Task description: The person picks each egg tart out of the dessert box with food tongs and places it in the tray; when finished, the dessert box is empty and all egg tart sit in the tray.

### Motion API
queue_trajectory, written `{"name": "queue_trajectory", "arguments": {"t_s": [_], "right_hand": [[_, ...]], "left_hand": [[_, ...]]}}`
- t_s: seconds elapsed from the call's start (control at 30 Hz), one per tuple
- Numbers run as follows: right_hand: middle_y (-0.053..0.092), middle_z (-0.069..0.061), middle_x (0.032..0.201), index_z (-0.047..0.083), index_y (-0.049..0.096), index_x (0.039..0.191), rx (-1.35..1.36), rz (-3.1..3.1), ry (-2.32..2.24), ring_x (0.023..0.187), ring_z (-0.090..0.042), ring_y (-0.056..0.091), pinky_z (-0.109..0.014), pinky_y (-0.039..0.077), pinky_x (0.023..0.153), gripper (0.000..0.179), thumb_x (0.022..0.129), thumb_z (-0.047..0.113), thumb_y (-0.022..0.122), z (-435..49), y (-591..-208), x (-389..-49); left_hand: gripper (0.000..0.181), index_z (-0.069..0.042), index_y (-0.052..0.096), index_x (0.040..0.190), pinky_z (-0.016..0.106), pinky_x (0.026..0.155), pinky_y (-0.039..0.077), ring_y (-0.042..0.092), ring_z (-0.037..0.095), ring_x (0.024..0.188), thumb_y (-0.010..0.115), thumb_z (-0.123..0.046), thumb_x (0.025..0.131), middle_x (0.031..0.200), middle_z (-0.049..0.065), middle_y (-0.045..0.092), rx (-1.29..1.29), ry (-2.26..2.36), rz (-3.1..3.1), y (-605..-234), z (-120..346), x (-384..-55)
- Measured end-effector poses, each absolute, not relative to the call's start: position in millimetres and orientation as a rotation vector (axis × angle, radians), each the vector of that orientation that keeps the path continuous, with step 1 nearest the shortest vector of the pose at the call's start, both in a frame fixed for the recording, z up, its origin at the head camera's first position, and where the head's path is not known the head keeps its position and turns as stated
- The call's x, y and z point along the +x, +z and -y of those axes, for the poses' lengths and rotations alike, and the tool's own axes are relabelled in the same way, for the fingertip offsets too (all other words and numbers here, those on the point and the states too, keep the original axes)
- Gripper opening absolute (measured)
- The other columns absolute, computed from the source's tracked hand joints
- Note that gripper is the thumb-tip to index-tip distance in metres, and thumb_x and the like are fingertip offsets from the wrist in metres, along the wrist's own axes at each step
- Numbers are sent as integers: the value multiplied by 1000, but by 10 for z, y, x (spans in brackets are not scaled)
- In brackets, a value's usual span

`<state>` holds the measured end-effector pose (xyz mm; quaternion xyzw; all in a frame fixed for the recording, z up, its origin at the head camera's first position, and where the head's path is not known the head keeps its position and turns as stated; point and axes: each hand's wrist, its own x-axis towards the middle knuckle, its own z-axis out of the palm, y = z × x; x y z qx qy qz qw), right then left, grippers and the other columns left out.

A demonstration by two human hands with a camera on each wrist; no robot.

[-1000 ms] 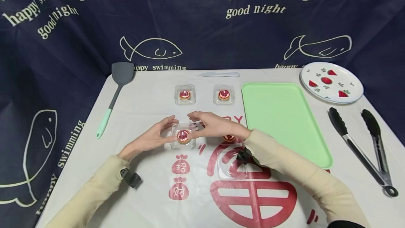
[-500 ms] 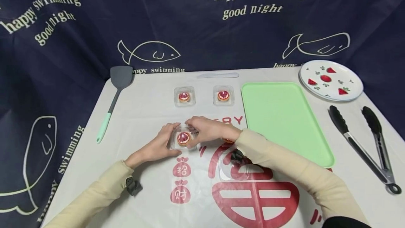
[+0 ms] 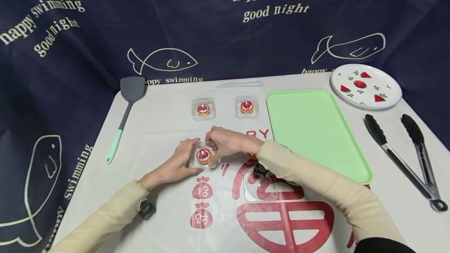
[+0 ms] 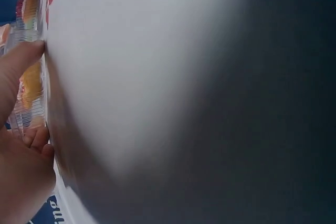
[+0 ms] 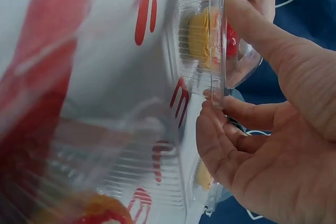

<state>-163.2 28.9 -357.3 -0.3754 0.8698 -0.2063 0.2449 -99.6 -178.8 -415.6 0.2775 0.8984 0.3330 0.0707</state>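
A clear plastic clamshell box with a small red-topped tart inside sits on the white table between both hands. My left hand holds its left side, thumb at the near edge and fingers at the far edge. My right hand pinches the right rim; in the right wrist view the thumb lies on the lid and the fingertips are under the rim. The lid appears down over the tart. Beneath the right wrist, another tart in an opened box is partly hidden.
Two boxed tarts stand farther back, with a pale knife behind. A green tray, fruit-patterned plates and tongs lie right. A spatula lies left. A dark curtain hangs behind.
My left hand has moved in against the box, and my right fingers have come down onto its right rim. The lid has lowered slightly. The head view has shifted a little.
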Motion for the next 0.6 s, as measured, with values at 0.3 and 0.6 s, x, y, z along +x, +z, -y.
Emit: {"name": "queue_trajectory", "arguments": {"t_s": [0.3,0.6], "right_hand": [[56,-8,97,2,65,110,-1014,-2401,-592,83,-15,47,-25,43,69,62,63,31,92,-281,-3586,-1606],[56,-7,98,1,66,111,-1016,-2433,-564,85,-15,49,-26,44,70,62,63,31,92,-271,-3579,-1587]], "left_hand": [[93,10,25,146,54,102,35,40,30,116,81,-19,77,125,16,48,825,986,-2692,-4162,1781,-1011],[94,8,25,146,54,101,35,40,29,116,82,-19,76,124,15,48,799,1005,-2690,-4158,1770,-1007]]}}
